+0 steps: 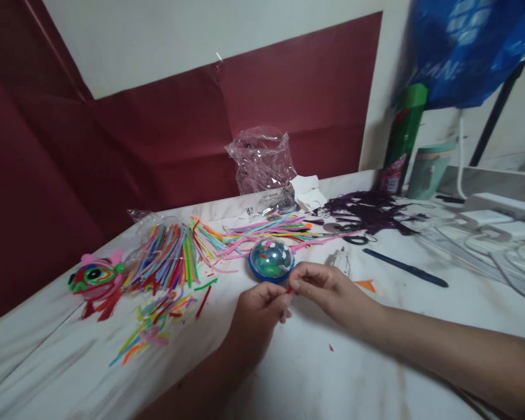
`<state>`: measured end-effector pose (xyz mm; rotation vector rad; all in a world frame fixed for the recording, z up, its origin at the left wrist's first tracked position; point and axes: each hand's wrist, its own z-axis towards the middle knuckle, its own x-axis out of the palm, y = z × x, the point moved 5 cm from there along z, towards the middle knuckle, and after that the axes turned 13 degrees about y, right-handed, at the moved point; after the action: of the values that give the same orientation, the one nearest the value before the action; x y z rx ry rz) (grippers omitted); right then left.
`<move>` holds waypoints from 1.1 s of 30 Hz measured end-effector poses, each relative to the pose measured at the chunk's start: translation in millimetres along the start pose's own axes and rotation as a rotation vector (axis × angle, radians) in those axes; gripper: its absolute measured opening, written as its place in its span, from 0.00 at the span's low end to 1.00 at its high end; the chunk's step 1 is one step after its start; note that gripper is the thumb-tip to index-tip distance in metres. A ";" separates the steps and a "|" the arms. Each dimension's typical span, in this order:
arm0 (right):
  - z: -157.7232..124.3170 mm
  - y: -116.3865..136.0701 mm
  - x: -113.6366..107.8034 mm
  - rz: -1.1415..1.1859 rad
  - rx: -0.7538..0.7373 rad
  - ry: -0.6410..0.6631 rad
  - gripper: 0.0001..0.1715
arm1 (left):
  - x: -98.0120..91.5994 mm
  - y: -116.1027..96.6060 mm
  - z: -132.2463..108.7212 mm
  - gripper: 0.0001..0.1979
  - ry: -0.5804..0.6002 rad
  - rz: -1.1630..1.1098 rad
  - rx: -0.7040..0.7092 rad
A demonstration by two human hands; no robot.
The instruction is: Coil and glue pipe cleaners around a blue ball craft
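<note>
My left hand (pixel 262 306) and my right hand (pixel 317 286) meet fingertip to fingertip over the table. Both are closed in a pinch on a small red piece (pixel 289 289), mostly hidden by the fingers. Just behind them sits a blue-rimmed clear dome (pixel 271 259) with coloured bits in it. To the left lie a large bundle of colourful pipe cleaners (pixel 164 259), a pile of short cut pieces (pixel 157 321) and a single dark red strip (pixel 203 301).
A colourful pipe-cleaner figure (pixel 98 283) stands at the far left. On the right are a glue gun (pixel 341 260), a dark blue stick (pixel 405 268), scissors (pixel 354 238), dark purple strands (pixel 367 211), a green cup (pixel 431 170) and white cables (pixel 476 245).
</note>
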<state>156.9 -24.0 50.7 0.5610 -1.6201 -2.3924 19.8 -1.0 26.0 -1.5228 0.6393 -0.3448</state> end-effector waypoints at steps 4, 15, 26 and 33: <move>-4.2 22.8 1.5 -0.690 -0.230 0.145 0.12 | 0.0 -10.8 -2.9 0.08 -0.060 0.193 0.094; 3.0 -7.5 -8.7 -0.126 0.089 0.057 0.12 | -9.5 -5.0 5.0 0.10 -0.128 -0.139 0.113; 2.0 -10.1 12.0 0.319 0.061 -0.005 0.19 | 1.8 -0.4 3.6 0.10 -0.015 -0.240 0.106; -5.2 9.3 0.6 -0.375 -0.039 0.026 0.12 | 6.6 -4.6 2.0 0.09 0.000 -0.336 0.025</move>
<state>158.1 -32.1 57.5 0.9588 -1.5681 -2.6521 27.1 -3.4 29.2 -1.6061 0.3746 -0.6056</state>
